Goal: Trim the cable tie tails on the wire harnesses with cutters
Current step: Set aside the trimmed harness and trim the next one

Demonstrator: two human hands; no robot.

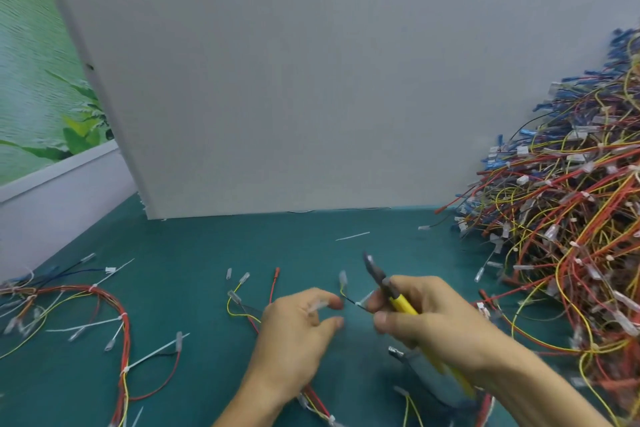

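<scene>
My right hand (426, 315) grips yellow-handled cutters (381, 282), whose grey jaws point up and away from me. Its fingertips also pinch a thin black wire of a harness (356, 303) near a small white tie. My left hand (301, 326) holds the same harness a little to the left, with a clear terminal sleeve between thumb and fingers. Yellow and red wires (242, 308) of this harness trail left and down under my left hand onto the green mat (194, 253).
A big pile of red, yellow and blue harnesses (568, 204) fills the right side. On the left lies a harness with long white tie tails (117, 319). A cut tail (352, 236) lies by the grey panel (311, 80). A metal tool (415, 367) sits under my right wrist.
</scene>
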